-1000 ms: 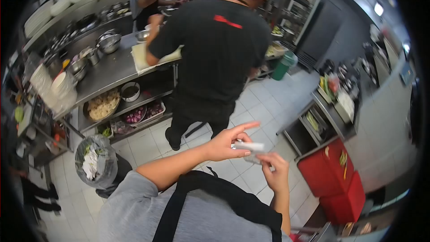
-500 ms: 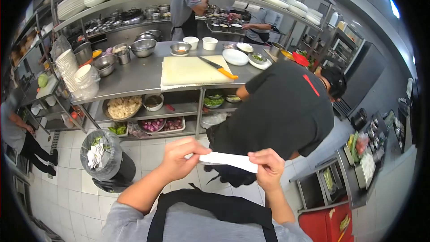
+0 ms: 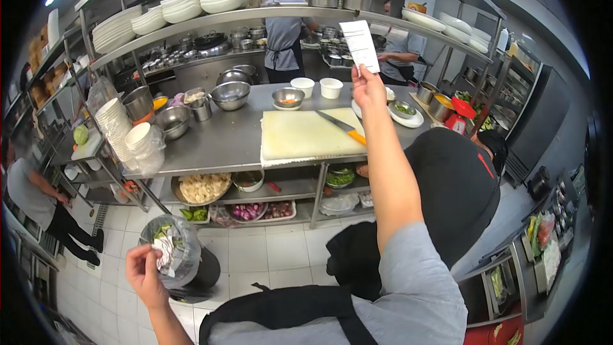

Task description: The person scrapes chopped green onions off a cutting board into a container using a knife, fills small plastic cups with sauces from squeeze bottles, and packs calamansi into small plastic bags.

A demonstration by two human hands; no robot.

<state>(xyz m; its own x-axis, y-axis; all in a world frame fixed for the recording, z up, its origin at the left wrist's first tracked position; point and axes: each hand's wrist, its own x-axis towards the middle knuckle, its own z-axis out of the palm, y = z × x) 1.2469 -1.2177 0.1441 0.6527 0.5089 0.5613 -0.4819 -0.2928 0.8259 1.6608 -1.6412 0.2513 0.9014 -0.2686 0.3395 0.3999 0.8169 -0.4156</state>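
Note:
My right hand [image 3: 370, 91] is raised at the end of a stretched arm. Its fingers pinch the lower end of a white order ticket [image 3: 359, 43] with printed lines, held up in front of the overhead shelf [image 3: 281, 15]. My left hand [image 3: 145, 276] is low on the left with thumb and fingers pressed together; whether anything is between them I cannot make out. Just beyond it stands a lined trash bin [image 3: 209, 269], with crumpled white paper [image 3: 165, 253] and green scraps inside. Below the ticket, a cutting board [image 3: 300, 137] carries an orange-handled knife [image 3: 341, 127].
A person in a black shirt [image 3: 440, 185] bends down close on my right. Steel bowls [image 3: 230, 94], white tubs [image 3: 331, 88] and stacked paper cups [image 3: 113, 129] stand on the counter [image 3: 217, 131]. Other people work at the back and far left.
My hands have moved apart. The right lifted the ticket up and forward; the left let go of it and swung left beside the bin. The bending person's torso is lower.

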